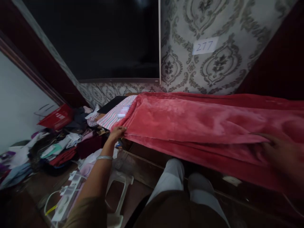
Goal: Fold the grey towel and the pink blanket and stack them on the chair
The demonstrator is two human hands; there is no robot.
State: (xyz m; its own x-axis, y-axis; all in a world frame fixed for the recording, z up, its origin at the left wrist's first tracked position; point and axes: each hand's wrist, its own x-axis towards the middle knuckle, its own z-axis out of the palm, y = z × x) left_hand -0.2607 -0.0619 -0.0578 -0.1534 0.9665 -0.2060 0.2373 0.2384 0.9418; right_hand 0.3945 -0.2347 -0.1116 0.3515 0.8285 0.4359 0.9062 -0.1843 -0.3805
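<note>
A plush red-pink blanket [190, 122] lies stretched along a low dark cabinet under the wall, its front part hanging over the edge. My left hand [117, 133] is closed on the blanket's near left edge, thumb and fingers pinching the cloth. Toward the right, my right hand [277, 150] grips a raised fold of the same blanket; it is dim and slightly blurred. Beside the blanket's left end lies a piece of cloth with pastel stripes [109, 118], partly covered by the blanket.
A large dark television [99, 41] hangs above the cabinet's left part. Heaped clothes [61, 145] and a red bag [57, 117] are at the left. A power strip [66, 199] with cords and a white plastic stool [121, 190] stand near my legs. A paper marked 277 [205, 46] is on the wall.
</note>
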